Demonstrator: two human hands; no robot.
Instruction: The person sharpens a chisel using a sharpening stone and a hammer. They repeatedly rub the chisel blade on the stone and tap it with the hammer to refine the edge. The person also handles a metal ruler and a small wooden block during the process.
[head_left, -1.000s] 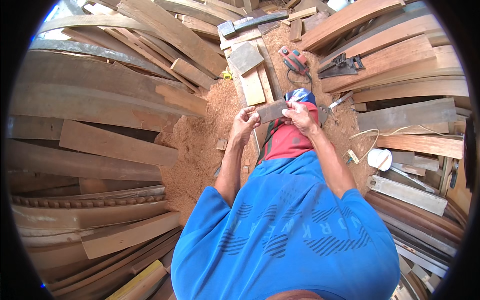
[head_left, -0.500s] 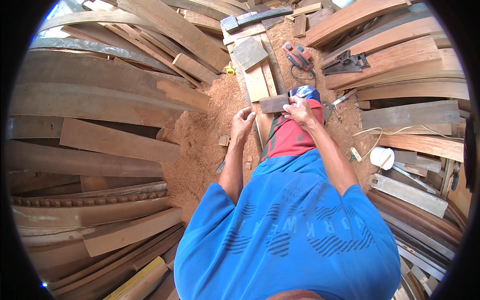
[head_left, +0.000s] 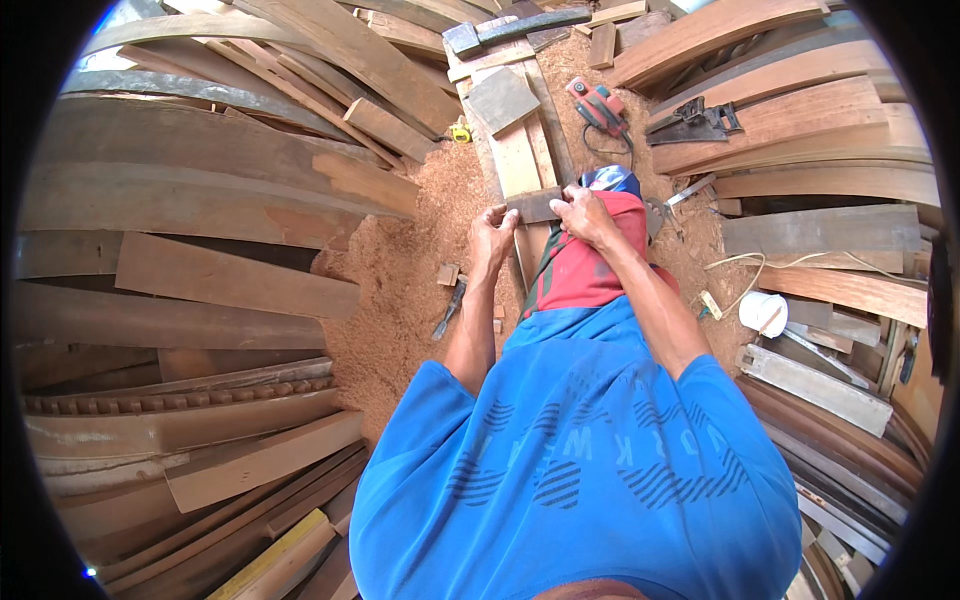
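Planks (head_left: 150, 180) lie stacked well left of the dark wood block (head_left: 535, 206), their ends edging a sawdust floor (head_left: 385, 290) that gives the left arm some room. Left of the block and nearer the body, a chisel-like tool (head_left: 450, 310) lies on that floor. The left hand (head_left: 490, 240) pinches the block's left end, thumb against fingers. The block is level between both hands, in front of the pale boards (head_left: 515, 165); whether it touches them cannot be told. Judging by the pose, the step in hand is steadying or lining it up; moving it would call for even pressure at both ends. The right hand (head_left: 585, 215) is closed on its right end, thumb on the near side. Beyond the block to the right, a red power tool (head_left: 600, 108) and a handsaw (head_left: 695, 125) limit sideways reach.
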